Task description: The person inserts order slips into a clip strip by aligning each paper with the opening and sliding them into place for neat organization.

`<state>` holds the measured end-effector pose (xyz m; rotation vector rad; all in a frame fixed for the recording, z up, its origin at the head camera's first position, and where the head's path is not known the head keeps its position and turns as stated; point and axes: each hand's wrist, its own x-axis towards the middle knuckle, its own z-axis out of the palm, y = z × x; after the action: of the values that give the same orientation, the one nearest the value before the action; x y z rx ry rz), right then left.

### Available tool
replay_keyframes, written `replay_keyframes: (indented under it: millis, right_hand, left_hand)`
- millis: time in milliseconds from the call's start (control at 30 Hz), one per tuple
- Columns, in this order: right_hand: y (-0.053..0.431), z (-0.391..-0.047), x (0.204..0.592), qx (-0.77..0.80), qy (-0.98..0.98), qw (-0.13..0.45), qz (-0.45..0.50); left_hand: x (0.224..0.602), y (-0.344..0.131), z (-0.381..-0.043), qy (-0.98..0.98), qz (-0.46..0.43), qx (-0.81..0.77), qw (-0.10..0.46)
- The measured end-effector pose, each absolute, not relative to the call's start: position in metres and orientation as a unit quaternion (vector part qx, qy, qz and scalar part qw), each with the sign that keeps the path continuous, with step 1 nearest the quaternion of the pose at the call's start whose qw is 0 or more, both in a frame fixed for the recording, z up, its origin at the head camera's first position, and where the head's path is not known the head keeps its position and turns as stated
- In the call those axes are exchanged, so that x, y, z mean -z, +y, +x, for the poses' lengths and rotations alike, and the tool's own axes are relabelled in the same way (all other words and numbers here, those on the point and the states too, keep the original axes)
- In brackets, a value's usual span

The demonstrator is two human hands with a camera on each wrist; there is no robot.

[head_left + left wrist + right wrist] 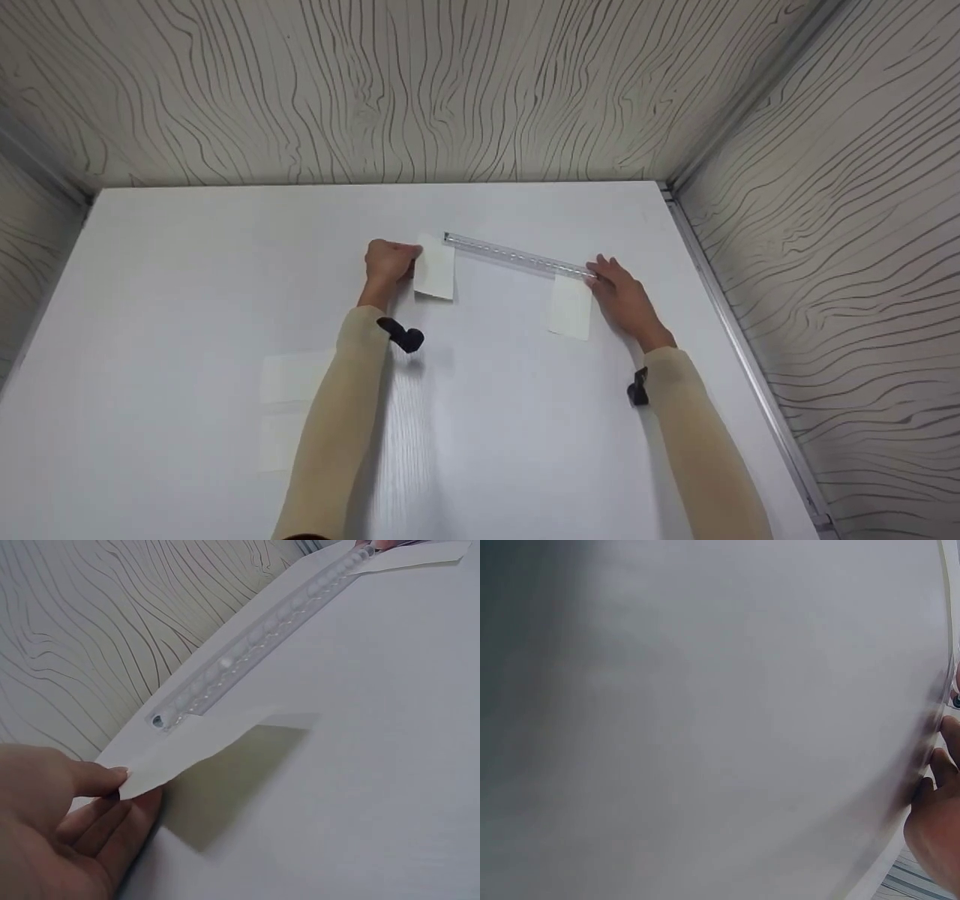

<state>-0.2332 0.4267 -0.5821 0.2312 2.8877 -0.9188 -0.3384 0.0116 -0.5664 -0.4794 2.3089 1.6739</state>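
Observation:
My left hand (390, 260) pinches the edge of a small off-white paper piece (435, 271) between thumb and fingers. In the left wrist view that paper (199, 752) is raised off the white table and casts a shadow. A long clear plastic strip (517, 259), with a row of rounded shapes along it and a dark spot at its left end, slants across to the right. My right hand (626, 300) grips the strip's right end with its fingertips. Below that end a second off-white paper (571, 309) lies flat on the table. The right wrist view shows only part of the right hand (937, 817).
The white tabletop (187, 300) meets a wood-grain patterned wall (360, 90) at the back and another (862, 225) at the right. A metal rail (739, 352) runs along the right edge. Faint pale rectangles (296, 379) lie beside the left forearm.

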Motion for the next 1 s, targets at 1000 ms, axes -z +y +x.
replay_keyframes:
  millis: [1000]
  right_hand:
    - [0.428,-0.232,0.579,0.302,0.95,0.05,0.064]
  left_hand:
    - [0.562,0.033,-0.337,0.799,-0.155,-0.57,0.112]
